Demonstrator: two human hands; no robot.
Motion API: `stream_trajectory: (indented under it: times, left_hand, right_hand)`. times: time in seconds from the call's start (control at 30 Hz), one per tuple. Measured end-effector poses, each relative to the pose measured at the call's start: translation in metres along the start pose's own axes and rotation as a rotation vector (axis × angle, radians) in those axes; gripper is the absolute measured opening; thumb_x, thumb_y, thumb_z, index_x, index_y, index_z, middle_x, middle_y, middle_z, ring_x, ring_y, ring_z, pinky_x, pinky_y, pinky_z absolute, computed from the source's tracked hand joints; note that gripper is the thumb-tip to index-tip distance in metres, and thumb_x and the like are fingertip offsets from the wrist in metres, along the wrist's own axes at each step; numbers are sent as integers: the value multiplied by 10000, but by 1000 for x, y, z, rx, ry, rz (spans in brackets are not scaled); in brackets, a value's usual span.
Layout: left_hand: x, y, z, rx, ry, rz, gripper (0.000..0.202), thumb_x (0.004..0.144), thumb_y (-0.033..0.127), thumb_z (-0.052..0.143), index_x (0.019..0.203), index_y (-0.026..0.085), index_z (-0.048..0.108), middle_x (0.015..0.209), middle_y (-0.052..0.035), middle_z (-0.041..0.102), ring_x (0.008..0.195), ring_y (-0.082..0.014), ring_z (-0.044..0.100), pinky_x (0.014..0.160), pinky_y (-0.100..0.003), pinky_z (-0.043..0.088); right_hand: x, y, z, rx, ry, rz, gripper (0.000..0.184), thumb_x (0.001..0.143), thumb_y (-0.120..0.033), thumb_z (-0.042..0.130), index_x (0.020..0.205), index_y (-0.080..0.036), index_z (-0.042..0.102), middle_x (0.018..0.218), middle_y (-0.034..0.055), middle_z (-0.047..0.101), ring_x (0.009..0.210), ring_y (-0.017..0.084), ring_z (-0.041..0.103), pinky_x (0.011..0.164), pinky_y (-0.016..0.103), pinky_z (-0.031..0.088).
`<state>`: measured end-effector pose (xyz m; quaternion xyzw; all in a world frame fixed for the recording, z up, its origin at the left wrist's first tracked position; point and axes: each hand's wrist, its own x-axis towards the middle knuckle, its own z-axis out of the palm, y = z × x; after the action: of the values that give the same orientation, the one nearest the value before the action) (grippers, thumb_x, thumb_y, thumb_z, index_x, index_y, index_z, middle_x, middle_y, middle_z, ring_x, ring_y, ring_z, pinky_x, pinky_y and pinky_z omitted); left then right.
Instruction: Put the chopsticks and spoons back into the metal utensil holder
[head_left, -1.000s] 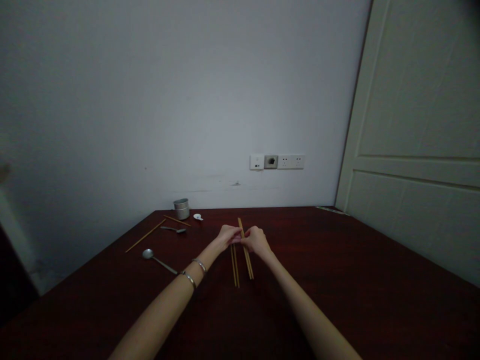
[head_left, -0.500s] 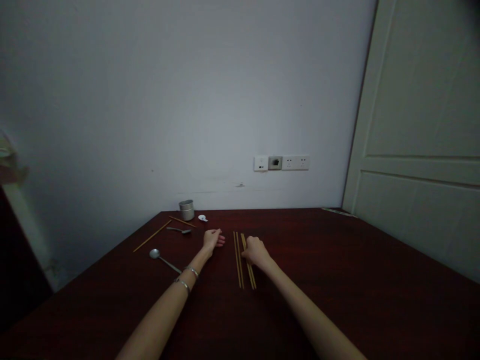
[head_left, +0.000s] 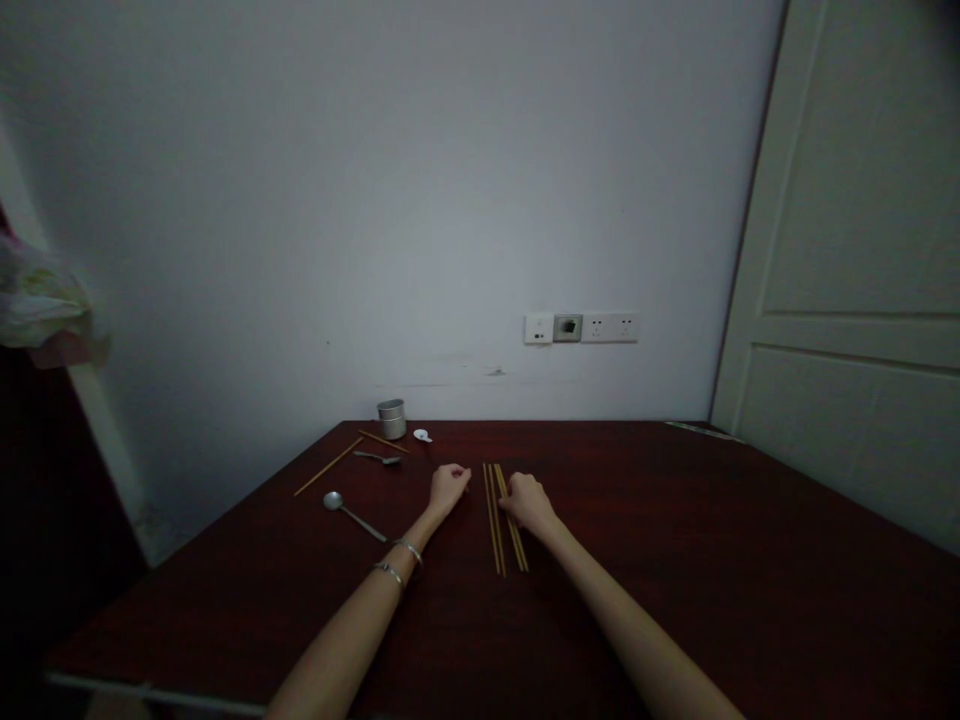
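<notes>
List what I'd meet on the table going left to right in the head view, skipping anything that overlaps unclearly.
Leftmost chopstick, metal cup, white spoon, left hand, left pair of chopsticks, right hand.

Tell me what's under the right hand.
A pair of chopsticks: both ends show beyond the right hand, but the stretch beneath is covered, so anything else there cannot be seen.

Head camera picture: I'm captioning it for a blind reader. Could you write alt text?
A person's right hand touches one pair of chopsticks beside another pair on a dark red table; the left hand is nearby, touching neither. Farther left are a spoon, two separate chopsticks and a metal cup.
</notes>
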<state>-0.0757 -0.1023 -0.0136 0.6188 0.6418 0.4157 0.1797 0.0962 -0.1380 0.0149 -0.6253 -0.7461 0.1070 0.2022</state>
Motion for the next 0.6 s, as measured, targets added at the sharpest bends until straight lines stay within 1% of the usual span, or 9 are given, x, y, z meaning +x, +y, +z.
stream_trajectory:
  times: [0.07, 0.13, 0.2, 0.3, 0.43, 0.6]
  left_hand:
    - [-4, 10, 0, 156, -13, -5, 302, 748, 396, 479, 731, 140, 639, 708, -81, 661, 666, -153, 610, 583, -213, 411]
    - [-8, 22, 1, 304, -62, -38, 341, 725, 470, 490, 764, 168, 643, 821, -87, 667, 776, -189, 614, 636, -240, 421]
    - [-12, 35, 3, 438, -112, -61, 388, 703, 531, 486, 805, 187, 636, 889, -91, 659, 841, -226, 607, 667, -276, 431]
    - [-16, 49, 8, 588, -150, -45, 433, 682, 555, 489, 853, 181, 625, 936, -118, 648, 893, -267, 595, 702, -321, 444]
    - [-17, 57, 11, 669, -196, -33, 390, 675, 473, 519, 904, 176, 627, 958, -137, 642, 904, -279, 596, 716, -340, 456]
    - [-14, 56, 12, 643, -237, -23, 343, 692, 406, 497, 933, 197, 620, 971, -120, 644, 918, -274, 595, 707, -336, 465]
  right_hand:
    - [2, 2, 3, 22, 16, -7, 151, 652, -205, 575, 785, -139, 602, 860, 120, 652, 767, 216, 636, 573, 230, 443]
    - [3, 4, 7, 49, 24, 0, 141, 657, -208, 569, 776, -139, 600, 844, 117, 654, 744, 207, 638, 554, 221, 440]
    - [5, 7, 10, 77, 25, 12, 139, 660, -216, 566, 771, -138, 599, 840, 116, 655, 722, 203, 640, 532, 217, 438]
    - [6, 10, 13, 104, 31, 14, 140, 665, -230, 563, 760, -135, 601, 835, 117, 655, 706, 198, 641, 523, 214, 441]
    - [3, 12, 12, 127, 39, 6, 137, 669, -237, 572, 752, -134, 607, 816, 110, 658, 700, 192, 642, 531, 210, 449]
    - [-2, 11, 8, 164, 7, 15, 148, 668, -248, 596, 765, -138, 615, 812, 102, 664, 697, 186, 646, 522, 197, 453]
